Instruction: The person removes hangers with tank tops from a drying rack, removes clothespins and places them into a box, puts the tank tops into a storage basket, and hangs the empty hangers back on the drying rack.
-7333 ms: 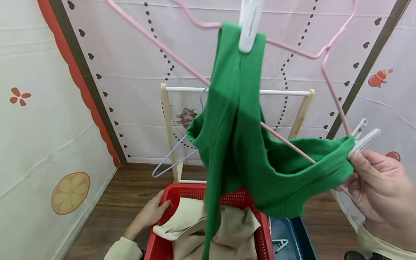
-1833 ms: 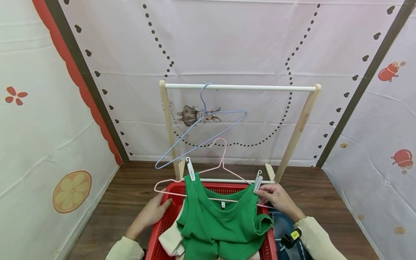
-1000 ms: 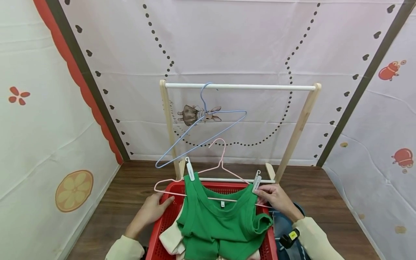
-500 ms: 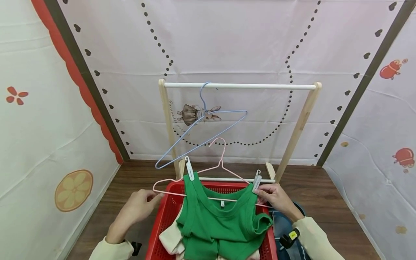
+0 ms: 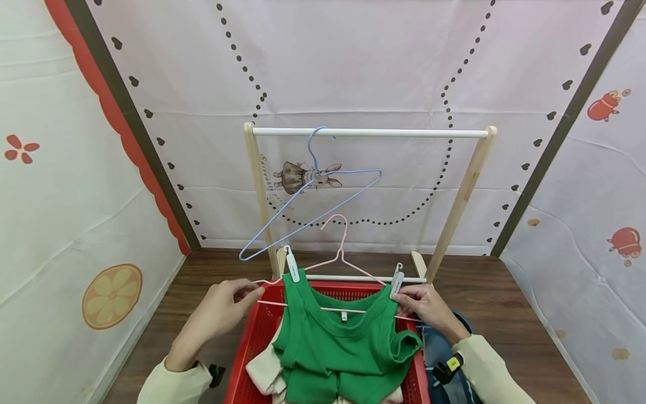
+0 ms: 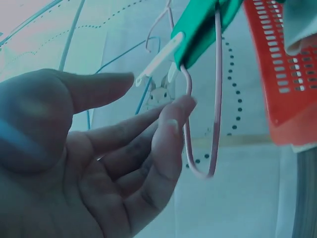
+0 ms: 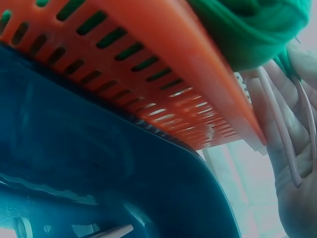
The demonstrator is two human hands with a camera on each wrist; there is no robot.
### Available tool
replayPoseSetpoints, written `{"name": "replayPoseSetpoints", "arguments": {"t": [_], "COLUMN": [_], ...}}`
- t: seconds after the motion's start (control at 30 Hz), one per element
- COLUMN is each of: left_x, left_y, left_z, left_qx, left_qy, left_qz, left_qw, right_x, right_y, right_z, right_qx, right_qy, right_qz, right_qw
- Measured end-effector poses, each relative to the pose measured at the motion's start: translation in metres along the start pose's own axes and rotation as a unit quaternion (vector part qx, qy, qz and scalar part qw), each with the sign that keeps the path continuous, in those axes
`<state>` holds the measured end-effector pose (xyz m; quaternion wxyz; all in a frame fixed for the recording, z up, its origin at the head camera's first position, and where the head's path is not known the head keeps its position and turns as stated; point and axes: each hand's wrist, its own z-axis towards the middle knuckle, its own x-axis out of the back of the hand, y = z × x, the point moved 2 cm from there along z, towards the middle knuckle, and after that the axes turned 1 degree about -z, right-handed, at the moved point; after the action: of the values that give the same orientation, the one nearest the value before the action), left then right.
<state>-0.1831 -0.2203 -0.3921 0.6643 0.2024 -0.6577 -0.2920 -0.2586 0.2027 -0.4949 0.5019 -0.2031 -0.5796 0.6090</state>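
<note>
Pinching the green tank top (image 5: 343,350) at its right-hand strap, the right hand (image 5: 429,308) shows in the head view with its thumb by the lower end of a white clip (image 5: 397,284). A second clip (image 5: 292,266) sits on the other strap, and both straps lie against the pink hanger (image 5: 341,251), its hook upward. The top's lower part rests in the red basket (image 5: 261,334), over pale cloth (image 5: 266,370). The left hand (image 5: 222,306) is at the hanger's left end, outside the basket rim. Behind, a blue hanger (image 5: 315,166) hangs from the white bar (image 5: 404,133) of a wooden rack (image 5: 463,196). A dark blue bin (image 5: 438,345) stands right of the basket on the brown table (image 5: 504,314).

In the left wrist view, the left hand is fairly wide: the thumb stands straight and apart from the wire, the other fingers bend loosely, and one fingertip meets the pink wire near the hanger's rounded end.

In the right wrist view, green fabric lies between thumb and fingers, the hand narrow there, while two stretches of pink wire cross the fingers and palm. The basket's slotted wall slants above the bin, where a slim pale object lies.
</note>
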Motion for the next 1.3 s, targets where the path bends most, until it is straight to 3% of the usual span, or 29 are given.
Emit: {"name": "replayPoseSetpoints", "arguments": {"t": [0.33,0.47,0.7,1.07,1.3], "left_x": [-0.011,-0.016,-0.027,-0.037,-0.037], "left_y": [0.008,0.011,0.014,0.017,0.020], "left_z": [0.026,0.035,0.050,0.060,0.061], "left_qx": [-0.063,-0.072,-0.058,-0.049,-0.056], "left_qy": [0.085,0.070,0.026,0.010,0.023], "left_qz": [-0.036,-0.050,-0.053,-0.046,-0.048], "left_qw": [0.9937,0.9937,0.9966,0.9977,0.9970], "right_x": [-0.003,-0.003,-0.003,-0.005,-0.003], "right_y": [-0.002,0.000,0.001,-0.001,0.000], "right_z": [0.000,0.000,0.000,-0.002,-0.002], "right_qx": [-0.002,-0.009,-0.004,0.008,0.008], "right_qy": [0.000,-0.001,-0.003,-0.012,-0.015], "right_qz": [0.004,-0.001,-0.006,-0.001,-0.007], "right_qw": [1.000,1.000,1.000,1.000,1.000]}}
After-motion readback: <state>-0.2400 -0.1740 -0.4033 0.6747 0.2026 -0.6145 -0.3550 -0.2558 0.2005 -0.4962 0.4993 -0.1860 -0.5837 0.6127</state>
